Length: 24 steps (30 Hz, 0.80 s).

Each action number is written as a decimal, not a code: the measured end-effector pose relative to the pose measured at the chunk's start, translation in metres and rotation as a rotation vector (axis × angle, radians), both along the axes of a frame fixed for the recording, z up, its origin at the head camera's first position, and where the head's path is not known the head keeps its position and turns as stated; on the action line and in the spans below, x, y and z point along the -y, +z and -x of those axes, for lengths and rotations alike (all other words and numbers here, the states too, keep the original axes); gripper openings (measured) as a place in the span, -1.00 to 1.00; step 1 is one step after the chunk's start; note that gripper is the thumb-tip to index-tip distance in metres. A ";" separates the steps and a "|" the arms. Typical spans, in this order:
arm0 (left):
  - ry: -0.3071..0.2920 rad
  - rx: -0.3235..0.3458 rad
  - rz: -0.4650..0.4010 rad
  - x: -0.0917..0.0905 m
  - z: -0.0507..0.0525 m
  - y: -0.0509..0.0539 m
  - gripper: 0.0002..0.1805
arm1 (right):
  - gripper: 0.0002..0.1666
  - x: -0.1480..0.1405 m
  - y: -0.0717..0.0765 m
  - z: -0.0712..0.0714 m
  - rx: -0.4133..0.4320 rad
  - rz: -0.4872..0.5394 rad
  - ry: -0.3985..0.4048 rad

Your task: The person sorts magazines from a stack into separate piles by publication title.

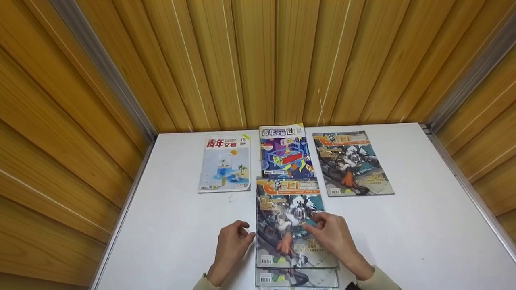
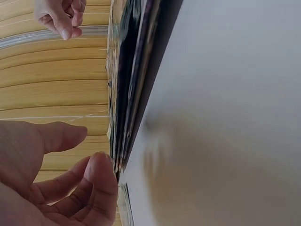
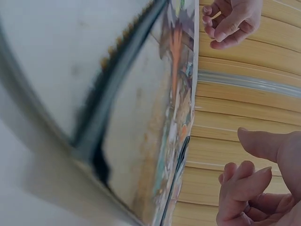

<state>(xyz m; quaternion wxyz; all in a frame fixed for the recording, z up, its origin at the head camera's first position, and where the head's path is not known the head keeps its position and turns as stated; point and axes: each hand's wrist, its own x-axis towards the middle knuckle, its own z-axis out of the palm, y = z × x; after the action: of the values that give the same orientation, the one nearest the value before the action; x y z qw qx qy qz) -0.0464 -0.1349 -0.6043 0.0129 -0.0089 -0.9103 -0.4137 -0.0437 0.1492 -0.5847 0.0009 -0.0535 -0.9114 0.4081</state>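
Observation:
A comic-style magazine with an orange title [image 1: 284,229] lies on top of a pile at the table's front middle. Beneath it, the lower strip of a similar magazine [image 1: 310,278] sticks out toward me. My left hand [image 1: 233,247] is just beside the pile's left edge, its fingers loosely bent and holding nothing. In the left wrist view its thumb and forefinger are apart. Over the pile's right edge hovers my right hand [image 1: 334,237], thumb and forefinger apart. The right wrist view shows that hand [image 3: 263,179] with nothing between its fingers, apart from the cover.
Behind the pile lies a purple-and-blue magazine [image 1: 286,157], its lower edge meeting the pile. To its left is a pale blue magazine [image 1: 225,165]; to its right, another orange-titled comic magazine [image 1: 352,165]. All rest on a white table [image 1: 173,217] walled by wood-patterned panels [image 1: 254,64].

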 end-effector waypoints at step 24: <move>0.051 0.195 -0.074 -0.016 -0.021 -0.014 -0.81 | -0.42 -0.039 -0.029 -0.034 0.224 -0.067 -0.099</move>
<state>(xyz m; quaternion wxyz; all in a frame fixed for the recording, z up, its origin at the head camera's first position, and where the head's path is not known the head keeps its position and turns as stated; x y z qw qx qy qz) -0.0255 -0.1191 -0.6179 -0.0649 0.0549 -0.8913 -0.4455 -0.0100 0.1879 -0.6136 -0.0790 -0.1437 -0.9152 0.3682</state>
